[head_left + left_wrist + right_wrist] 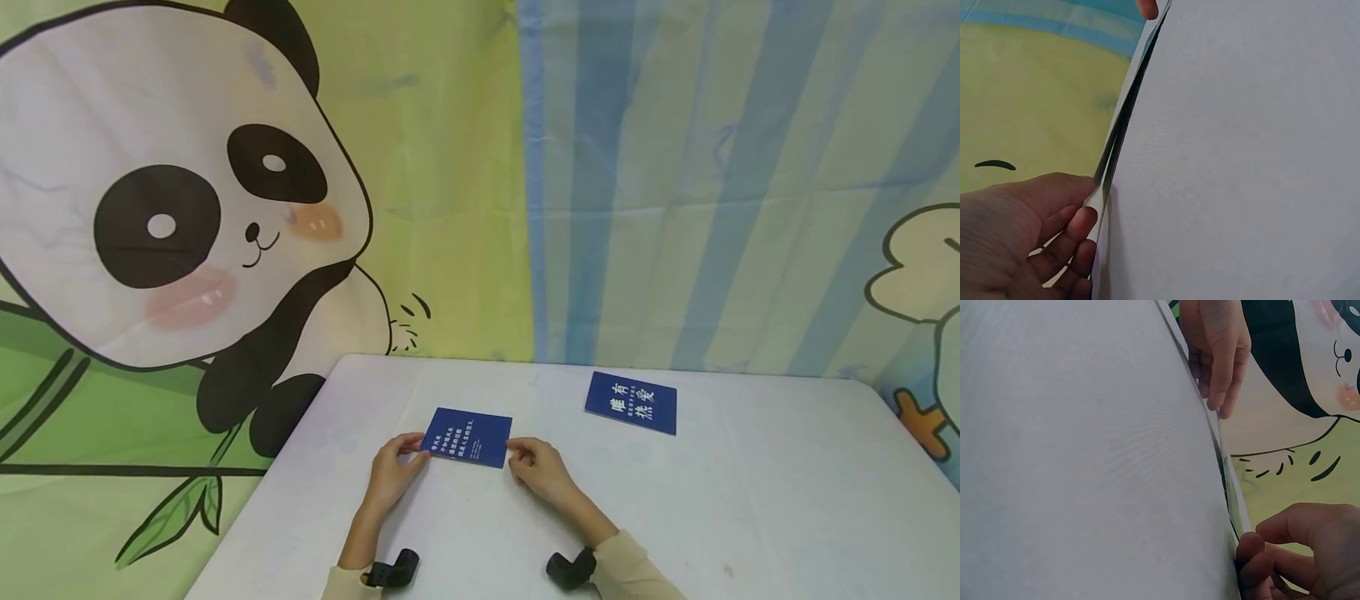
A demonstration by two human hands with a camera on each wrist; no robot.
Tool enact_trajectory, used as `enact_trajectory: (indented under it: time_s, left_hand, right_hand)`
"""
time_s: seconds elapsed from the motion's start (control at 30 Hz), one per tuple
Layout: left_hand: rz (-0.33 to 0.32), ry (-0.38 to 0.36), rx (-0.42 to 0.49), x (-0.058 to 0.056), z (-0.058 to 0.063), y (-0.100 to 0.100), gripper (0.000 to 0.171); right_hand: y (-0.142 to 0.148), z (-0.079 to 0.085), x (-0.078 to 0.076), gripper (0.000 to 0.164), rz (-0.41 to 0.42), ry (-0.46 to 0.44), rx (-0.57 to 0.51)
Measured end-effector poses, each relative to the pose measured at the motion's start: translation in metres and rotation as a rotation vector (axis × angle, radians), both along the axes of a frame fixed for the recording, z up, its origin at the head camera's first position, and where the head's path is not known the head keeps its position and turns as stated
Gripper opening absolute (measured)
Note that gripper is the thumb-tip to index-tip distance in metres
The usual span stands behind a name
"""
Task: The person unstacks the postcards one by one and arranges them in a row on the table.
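A blue booklet [474, 435] with white printed lines lies low over the white table, near the middle of the head view. My left hand [390, 477] pinches its left edge, thumb on top and fingers beneath. At the opposite edge, my right hand [546, 475] holds it between thumb and fingers. Both wrist views show the booklet nearly edge-on as a thin strip, its layers slightly parted. A second blue booklet [631, 403], with large white characters, rests flat farther back to the right, apart from both hands.
The white table [750, 500] runs back to a printed cloth with a panda [247, 250] on the left and blue stripes on the right. Black wrist-worn cameras sit at both cuffs, the left one [393, 569] and the right one [572, 569].
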State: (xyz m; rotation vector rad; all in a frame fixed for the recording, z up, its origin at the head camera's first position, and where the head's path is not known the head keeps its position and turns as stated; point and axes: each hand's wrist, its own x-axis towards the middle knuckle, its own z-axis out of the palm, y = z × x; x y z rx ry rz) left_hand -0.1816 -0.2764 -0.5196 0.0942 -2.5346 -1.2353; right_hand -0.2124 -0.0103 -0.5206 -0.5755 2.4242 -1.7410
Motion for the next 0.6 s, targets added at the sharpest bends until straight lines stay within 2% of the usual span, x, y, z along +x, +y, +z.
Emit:
enact_trajectory:
  time_s: [0.3,0.6]
  left_hand:
    - [0.009,-0.001,0.002,0.0019,0.0021,0.0015,0.027]
    - [0.038,-0.022,-0.013,0.0057,0.0023,0.0022,0.026]
  right_hand:
    - [0.0022,-0.0037,-0.0021,0.032,-0.011,0.014,0.029]
    - [0.0077,-0.0032,0.0014,0.031,0.009,-0.028,-0.029]
